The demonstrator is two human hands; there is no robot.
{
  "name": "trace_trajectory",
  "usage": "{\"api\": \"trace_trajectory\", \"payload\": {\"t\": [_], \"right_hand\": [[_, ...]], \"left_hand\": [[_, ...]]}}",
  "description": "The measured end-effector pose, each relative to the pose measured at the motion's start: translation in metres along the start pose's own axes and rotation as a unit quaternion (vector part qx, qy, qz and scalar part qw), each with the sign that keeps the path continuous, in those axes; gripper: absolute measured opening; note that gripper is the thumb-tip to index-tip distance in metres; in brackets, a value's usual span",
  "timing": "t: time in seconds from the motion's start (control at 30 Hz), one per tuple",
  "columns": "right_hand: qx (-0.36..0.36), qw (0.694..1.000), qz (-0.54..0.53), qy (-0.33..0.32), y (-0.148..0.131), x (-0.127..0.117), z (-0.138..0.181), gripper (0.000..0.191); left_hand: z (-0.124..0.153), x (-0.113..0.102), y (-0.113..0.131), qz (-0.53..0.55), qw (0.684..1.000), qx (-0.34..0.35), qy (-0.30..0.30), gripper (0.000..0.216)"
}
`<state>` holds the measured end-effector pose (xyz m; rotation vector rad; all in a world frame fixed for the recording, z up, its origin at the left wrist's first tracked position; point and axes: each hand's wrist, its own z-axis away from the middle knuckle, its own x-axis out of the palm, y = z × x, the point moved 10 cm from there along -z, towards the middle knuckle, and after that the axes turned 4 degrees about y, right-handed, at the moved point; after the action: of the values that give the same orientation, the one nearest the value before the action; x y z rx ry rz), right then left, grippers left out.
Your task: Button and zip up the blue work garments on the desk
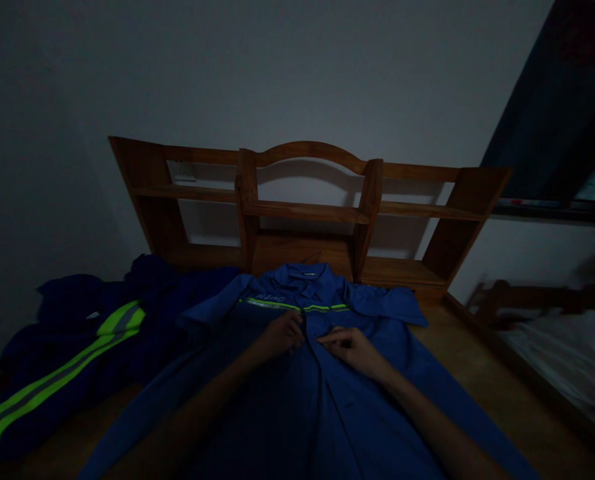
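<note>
A blue work shirt with a yellow-green reflective chest stripe lies flat, front up, on a wooden surface. Its collar points toward the shelf unit. My left hand has its fingers curled, pinching the left edge of the shirt's front placket just below the stripe. My right hand pinches the right edge of the placket, a little lower. Both hands nearly meet at the shirt's centre line. The room is dim, so small details such as buttons are hard to see.
A heap of dark blue clothing with yellow-green stripes lies to the left of the shirt. A wooden shelf unit stands against the wall behind. At right are a dark curtain and a lower wooden frame.
</note>
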<state>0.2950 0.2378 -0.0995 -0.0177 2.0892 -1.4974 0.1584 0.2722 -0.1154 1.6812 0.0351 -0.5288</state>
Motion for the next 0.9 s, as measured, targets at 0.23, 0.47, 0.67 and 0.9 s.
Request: {"api": "trace_trajectory", "payload": {"t": [0.23, 0.47, 0.67, 0.9], "right_hand": [[0.017, 1.0, -0.003, 0.023, -0.001, -0.007, -0.004, 0.028], [0.072, 0.995, -0.062, 0.042, -0.007, -0.01, -0.015, 0.035], [0.07, 0.988, -0.101, 0.097, 0.006, -0.011, -0.015, 0.033], [-0.021, 0.988, 0.051, 0.145, -0.013, -0.017, -0.008, 0.019]], "left_hand": [[0.005, 0.01, 0.008, -0.131, 0.989, 0.0, -0.068, 0.024], [-0.007, 0.015, 0.009, -0.006, 0.995, -0.048, -0.09, 0.018], [-0.011, 0.026, 0.0, 0.169, 0.984, -0.06, -0.024, 0.022], [0.003, 0.026, -0.002, 0.179, 0.983, -0.044, -0.003, 0.028]]}}
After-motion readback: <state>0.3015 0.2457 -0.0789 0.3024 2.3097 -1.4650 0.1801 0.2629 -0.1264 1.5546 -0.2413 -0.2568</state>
